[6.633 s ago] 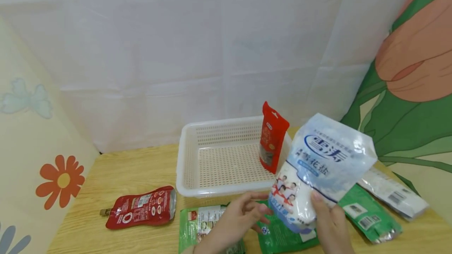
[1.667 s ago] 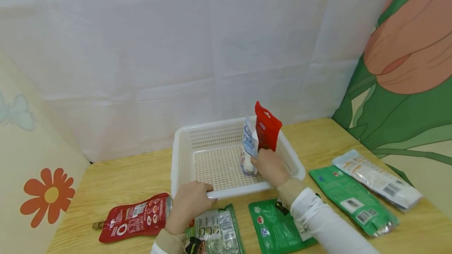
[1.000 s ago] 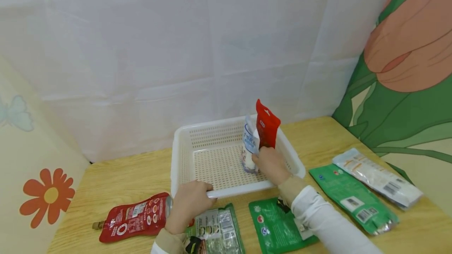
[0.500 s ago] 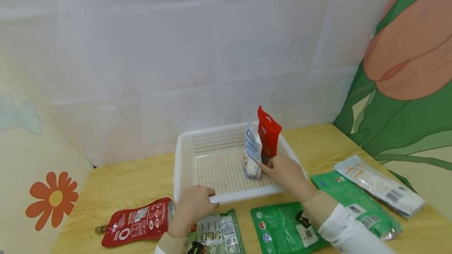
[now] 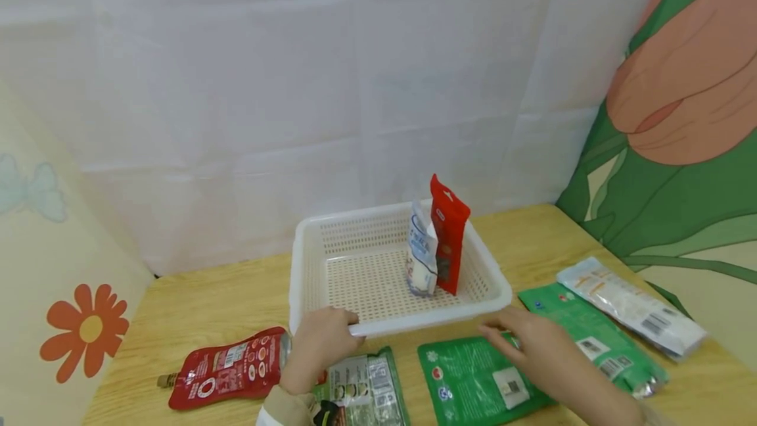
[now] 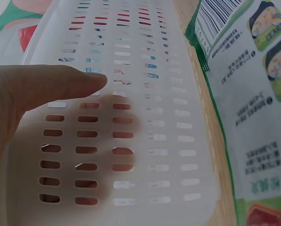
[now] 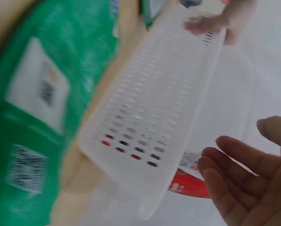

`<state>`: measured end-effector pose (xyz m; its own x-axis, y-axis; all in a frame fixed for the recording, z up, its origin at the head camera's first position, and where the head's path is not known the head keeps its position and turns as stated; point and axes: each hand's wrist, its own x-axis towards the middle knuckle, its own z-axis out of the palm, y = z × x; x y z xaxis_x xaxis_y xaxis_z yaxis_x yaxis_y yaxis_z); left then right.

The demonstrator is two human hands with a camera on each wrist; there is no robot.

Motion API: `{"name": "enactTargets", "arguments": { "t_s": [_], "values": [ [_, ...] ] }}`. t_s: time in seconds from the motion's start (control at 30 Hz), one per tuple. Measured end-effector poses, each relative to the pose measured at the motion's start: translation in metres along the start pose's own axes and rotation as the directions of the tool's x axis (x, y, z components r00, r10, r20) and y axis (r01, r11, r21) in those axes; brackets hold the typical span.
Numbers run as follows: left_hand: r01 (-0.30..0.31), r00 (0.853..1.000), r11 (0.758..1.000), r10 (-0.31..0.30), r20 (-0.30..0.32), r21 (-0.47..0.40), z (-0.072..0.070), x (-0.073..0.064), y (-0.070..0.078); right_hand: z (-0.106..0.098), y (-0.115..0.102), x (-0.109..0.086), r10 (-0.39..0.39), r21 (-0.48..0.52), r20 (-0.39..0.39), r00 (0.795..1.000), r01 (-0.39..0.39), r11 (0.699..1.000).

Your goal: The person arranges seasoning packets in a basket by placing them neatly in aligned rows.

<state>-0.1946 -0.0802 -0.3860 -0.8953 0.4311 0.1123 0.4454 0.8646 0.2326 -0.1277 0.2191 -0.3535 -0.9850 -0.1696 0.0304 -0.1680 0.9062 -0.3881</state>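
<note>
Fingers of my left hand (image 5: 325, 340) grip the basket (image 5: 426, 319) at seven o'clock — presumably steadying it; right hand (image 5: 541, 347) extended, holding nothing; white pouch (image 5: 421, 267) and red pouch (image 5: 451, 225) stand inside, toward three o'clock.

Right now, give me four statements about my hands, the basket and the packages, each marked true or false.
Your left hand grips the white perforated plastic basket. True.
Only one package is inside the basket. False: it holds a red packet and a blue-and-white pouch.
The red spouted pouch lies on the wooden table, left of the basket. True.
Both hands are gripping the basket. False: the right hand holds nothing.
</note>
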Motion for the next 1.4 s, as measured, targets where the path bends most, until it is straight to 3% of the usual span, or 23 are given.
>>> {"name": "enactTargets", "arguments": {
  "t_s": [0.2,0.37,0.47,0.7,0.97,1.23,1.4],
  "values": [
    [0.003,1.0,1.0,-0.003,0.004,-0.005,-0.001,0.0,0.0,0.021,0.03,-0.025,-0.186,-0.141,0.015,0.982,0.187,0.972],
    [0.006,1.0,1.0,-0.006,0.012,-0.009,-0.001,0.0,0.0,0.034,0.05,-0.035,-0.324,-0.29,-0.121,0.938,0.279,0.915],
    [0.006,1.0,1.0,-0.006,0.014,-0.009,-0.001,-0.001,0.001,0.039,0.058,-0.037,-0.353,-0.339,-0.142,0.925,0.29,0.895],
    [0.007,1.0,1.0,-0.007,0.011,-0.004,0.0,-0.001,0.002,0.051,0.077,-0.039,-0.331,-0.307,-0.039,0.943,0.304,0.902],
    [0.004,1.0,1.0,-0.004,0.004,0.01,0.0,-0.001,0.001,0.066,0.092,-0.041,-0.372,-0.38,-0.047,0.927,0.327,0.865],
    [-0.004,1.0,1.0,0.004,-0.01,0.019,0.002,0.001,0.002,0.073,0.092,-0.037,-0.246,-0.411,0.036,0.969,0.239,0.88],
    [0.007,1.0,1.0,-0.007,-0.011,0.019,0.001,0.0,0.0,0.074,0.093,-0.032,-0.26,-0.456,0.063,0.964,0.259,0.851]
  ]
}}
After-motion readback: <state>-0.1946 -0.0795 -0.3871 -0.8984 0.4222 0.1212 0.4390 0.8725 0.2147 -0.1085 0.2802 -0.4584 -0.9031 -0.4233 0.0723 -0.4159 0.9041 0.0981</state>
